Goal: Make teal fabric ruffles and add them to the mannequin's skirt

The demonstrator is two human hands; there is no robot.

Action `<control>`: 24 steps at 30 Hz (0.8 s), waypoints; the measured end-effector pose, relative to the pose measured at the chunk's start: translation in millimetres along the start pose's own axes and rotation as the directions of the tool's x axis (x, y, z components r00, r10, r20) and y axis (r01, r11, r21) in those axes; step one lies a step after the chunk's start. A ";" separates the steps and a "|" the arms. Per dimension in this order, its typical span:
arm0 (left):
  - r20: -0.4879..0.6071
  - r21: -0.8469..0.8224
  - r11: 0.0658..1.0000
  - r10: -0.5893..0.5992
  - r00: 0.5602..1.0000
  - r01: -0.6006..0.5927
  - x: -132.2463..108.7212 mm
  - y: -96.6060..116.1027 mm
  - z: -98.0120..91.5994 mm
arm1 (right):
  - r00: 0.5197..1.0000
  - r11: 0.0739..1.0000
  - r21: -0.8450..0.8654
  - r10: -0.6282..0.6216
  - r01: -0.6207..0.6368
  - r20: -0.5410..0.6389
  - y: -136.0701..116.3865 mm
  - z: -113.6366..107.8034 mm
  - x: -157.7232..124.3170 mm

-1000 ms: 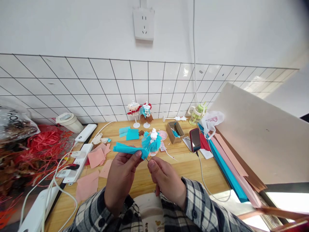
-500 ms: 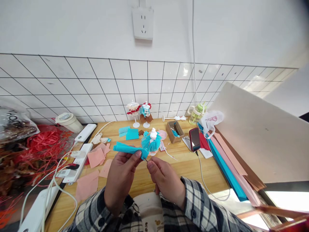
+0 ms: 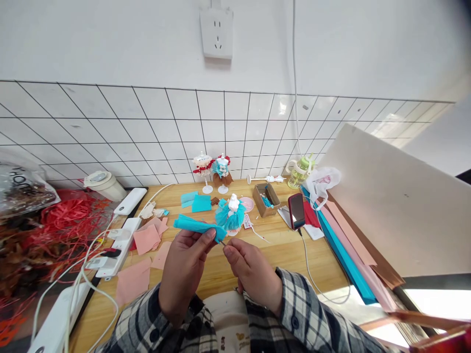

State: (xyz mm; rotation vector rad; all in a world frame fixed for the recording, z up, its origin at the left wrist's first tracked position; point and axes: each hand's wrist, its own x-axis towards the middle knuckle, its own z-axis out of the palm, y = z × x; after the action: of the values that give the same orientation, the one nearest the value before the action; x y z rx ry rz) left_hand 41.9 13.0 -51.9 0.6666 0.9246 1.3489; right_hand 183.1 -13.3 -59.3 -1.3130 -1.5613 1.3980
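Head view | left hand (image 3: 187, 267) pinches blue paper (image 3: 193, 224) between thumb and fingers, seemingly to hold its folds together | right hand (image 3: 253, 272) grasps thin stick (image 3: 222, 243) at the paper's right end, probably to steady it | paper held above table (image 3: 316, 267), near skirted doll (image 3: 230, 217)

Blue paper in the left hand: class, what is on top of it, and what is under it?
On top of the blue paper rests the thumb of the left hand. Under it, parts of the fingers show; the rest is covered and cannot be seen.
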 end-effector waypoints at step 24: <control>0.113 0.130 0.991 -0.051 0.992 0.036 3.9 12.0 -12.0 | 1.000 0.999 -0.034 -0.021 0.021 -0.001 -3.3 -7.5 -0.6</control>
State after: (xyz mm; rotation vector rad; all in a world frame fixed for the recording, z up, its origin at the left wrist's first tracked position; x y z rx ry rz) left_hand 25.4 17.1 -48.4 0.8099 0.9319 1.2071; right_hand 189.4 -11.3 -54.4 -1.3135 -1.5996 1.3630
